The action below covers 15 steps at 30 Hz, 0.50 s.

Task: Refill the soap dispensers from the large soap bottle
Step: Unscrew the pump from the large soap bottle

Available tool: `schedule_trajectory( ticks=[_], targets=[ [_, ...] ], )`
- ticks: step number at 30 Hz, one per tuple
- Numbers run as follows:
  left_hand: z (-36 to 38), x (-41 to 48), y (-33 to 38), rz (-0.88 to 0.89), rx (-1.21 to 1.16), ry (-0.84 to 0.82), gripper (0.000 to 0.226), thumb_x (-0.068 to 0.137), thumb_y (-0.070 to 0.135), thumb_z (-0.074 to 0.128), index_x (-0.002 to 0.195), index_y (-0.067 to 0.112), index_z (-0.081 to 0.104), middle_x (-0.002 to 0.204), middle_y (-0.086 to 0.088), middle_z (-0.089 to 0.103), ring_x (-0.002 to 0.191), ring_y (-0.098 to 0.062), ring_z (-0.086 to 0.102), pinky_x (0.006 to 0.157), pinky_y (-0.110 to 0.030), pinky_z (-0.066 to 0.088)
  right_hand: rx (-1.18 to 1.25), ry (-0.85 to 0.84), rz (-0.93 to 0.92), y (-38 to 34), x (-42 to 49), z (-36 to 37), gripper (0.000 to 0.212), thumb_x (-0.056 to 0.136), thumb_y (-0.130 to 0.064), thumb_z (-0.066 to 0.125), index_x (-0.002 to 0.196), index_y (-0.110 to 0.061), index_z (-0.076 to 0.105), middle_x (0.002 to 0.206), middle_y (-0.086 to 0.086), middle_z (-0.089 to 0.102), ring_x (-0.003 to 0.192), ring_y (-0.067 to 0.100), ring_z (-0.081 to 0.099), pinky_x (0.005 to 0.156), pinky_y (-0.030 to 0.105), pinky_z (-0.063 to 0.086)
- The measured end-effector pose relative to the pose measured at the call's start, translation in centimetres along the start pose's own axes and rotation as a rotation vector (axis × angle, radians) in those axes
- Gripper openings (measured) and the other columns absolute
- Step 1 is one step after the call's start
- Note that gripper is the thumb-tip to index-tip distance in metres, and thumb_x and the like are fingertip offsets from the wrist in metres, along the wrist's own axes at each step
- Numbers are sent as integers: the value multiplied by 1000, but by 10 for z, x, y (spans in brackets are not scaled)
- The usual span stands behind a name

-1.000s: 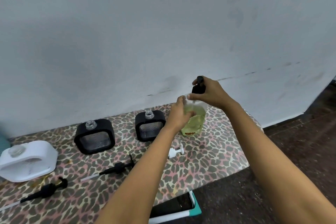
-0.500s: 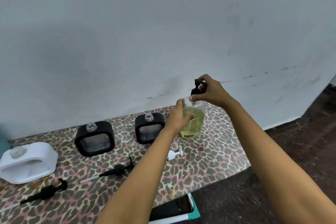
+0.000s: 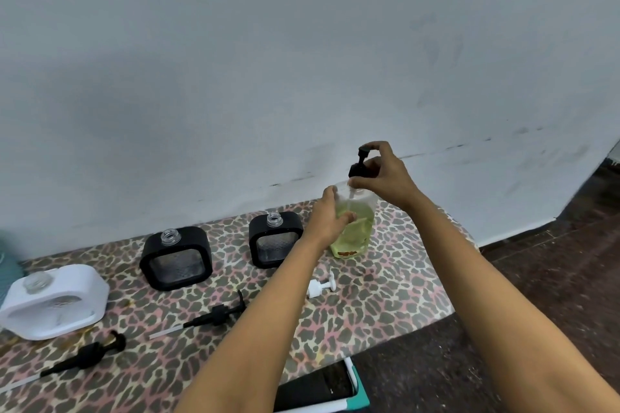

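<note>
The large clear soap bottle (image 3: 356,229), part full of yellow-green soap, stands at the back right of the table. My left hand (image 3: 327,215) grips its side. My right hand (image 3: 382,174) holds its black pump (image 3: 359,163), lifted above the bottle's neck with the tube still inside. Two black dispensers (image 3: 176,256) (image 3: 275,240) and a white one (image 3: 55,300) stand to the left, all with open necks.
Two black pumps (image 3: 218,313) (image 3: 88,354) and a small white pump (image 3: 320,288) lie loose on the leopard-print table (image 3: 385,295). A phone-like object with a teal edge (image 3: 318,387) sits below the table's front edge. A grey wall rises behind.
My right hand has lifted the black pump upward out of the big bottle's neck. My left hand has kept its hold on the bottle.
</note>
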<state>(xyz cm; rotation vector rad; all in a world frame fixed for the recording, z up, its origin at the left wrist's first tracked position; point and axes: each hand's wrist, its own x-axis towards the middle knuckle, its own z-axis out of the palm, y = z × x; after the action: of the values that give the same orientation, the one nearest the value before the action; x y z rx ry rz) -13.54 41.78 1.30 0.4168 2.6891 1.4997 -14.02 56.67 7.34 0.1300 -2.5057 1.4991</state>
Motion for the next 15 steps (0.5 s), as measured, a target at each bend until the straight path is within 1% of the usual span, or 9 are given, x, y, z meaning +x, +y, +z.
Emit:
schedule_trajectory(
  ticks=[2, 3, 4, 7, 9, 11, 13, 15],
  targets=[
    [-1, 1, 1, 2, 17, -10, 68, 85, 21, 67, 139, 7, 28, 137, -11, 43, 125, -24, 44, 92, -24, 34, 113, 45, -4, -3, 5, -4, 63, 76, -10, 75, 128, -17, 40, 99, 12, 67, 95, 23, 65, 86, 36, 54],
    [-1, 2, 1, 4, 29, -11, 67, 85, 21, 67, 138, 7, 28, 135, -11, 44, 123, -23, 45, 90, -24, 34, 169, 84, -11, -6, 7, -8, 63, 77, -8, 74, 129, -15, 39, 101, 11, 66, 96, 23, 65, 89, 38, 53],
    [-1, 2, 2, 3, 37, -9, 67, 85, 21, 67, 137, 7, 29, 133, -10, 45, 120, -23, 46, 89, -24, 35, 202, 123, -25, -10, 10, -12, 62, 79, -8, 73, 130, -14, 39, 101, 10, 65, 95, 21, 65, 89, 36, 53],
    [-1, 1, 3, -12, 19, -15, 65, 84, 19, 68, 136, 6, 30, 130, -10, 47, 115, -23, 48, 87, -24, 38, 186, 252, -98, -31, 18, -29, 56, 78, -11, 73, 127, -14, 44, 101, 10, 65, 90, 20, 65, 84, 30, 53],
    [-1, 1, 3, -19, 2, -22, 65, 84, 18, 68, 136, 7, 30, 129, -10, 48, 115, -23, 49, 87, -25, 40, 213, 377, -162, -47, 20, -41, 47, 76, -13, 73, 117, -17, 51, 99, 9, 67, 88, 19, 66, 82, 30, 54],
    [-1, 1, 2, -21, 0, -19, 66, 83, 19, 69, 135, 8, 31, 129, -10, 48, 116, -24, 49, 88, -27, 41, 299, 517, -215, -61, 20, -57, 37, 73, -12, 72, 105, -20, 56, 95, 6, 69, 84, 16, 67, 81, 30, 55],
    [-1, 0, 2, -22, 5, -16, 67, 82, 20, 70, 135, 8, 31, 130, -10, 48, 117, -25, 49, 89, -27, 41, 410, 643, -209, -68, 21, -75, 30, 71, -11, 73, 96, -20, 59, 92, 5, 70, 81, 14, 66, 78, 26, 54],
    [-1, 0, 3, -27, 4, -18, 67, 82, 19, 70, 136, 8, 31, 131, -10, 48, 117, -24, 49, 87, -26, 40, 513, 745, -134, -64, 22, -94, 25, 68, -15, 73, 90, -16, 62, 87, 6, 68, 73, 14, 62, 69, 24, 52]
  ],
)
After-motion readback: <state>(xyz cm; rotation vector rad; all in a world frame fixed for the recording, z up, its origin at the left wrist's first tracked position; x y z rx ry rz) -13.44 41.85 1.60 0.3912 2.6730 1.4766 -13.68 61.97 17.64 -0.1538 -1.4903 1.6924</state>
